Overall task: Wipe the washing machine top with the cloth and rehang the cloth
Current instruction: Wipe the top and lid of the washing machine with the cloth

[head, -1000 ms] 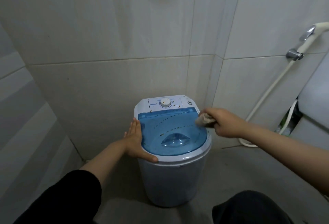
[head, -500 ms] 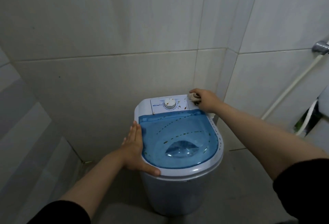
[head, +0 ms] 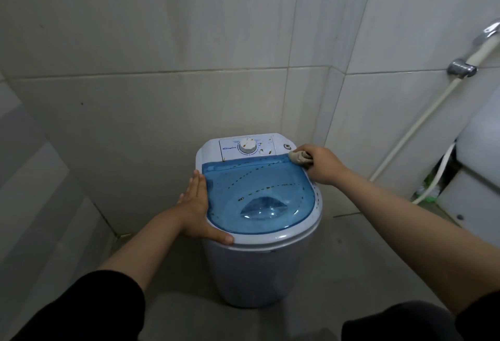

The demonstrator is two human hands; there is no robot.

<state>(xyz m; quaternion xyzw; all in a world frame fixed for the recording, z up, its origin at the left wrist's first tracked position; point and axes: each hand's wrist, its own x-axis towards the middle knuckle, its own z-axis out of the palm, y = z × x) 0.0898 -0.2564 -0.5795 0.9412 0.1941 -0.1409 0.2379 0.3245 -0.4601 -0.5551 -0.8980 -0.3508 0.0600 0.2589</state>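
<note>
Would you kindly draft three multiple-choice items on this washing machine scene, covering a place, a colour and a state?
1. Where is the cloth?
A. at the lid's far right corner
B. on the floor
C. hung on the wall

2. What colour is the lid?
A. red
B. translucent blue
C. black

3. How is the left hand?
A. clenched around the dial
B. raised in the air
C. laid flat on the washing machine rim

Answers:
1 A: the right hand presses the bunched cloth there, beside the control panel.
2 B: the tub shows dimly through the blue plastic.
3 C: its fingers lie straight along the left rim, thumb on the front edge.
</note>
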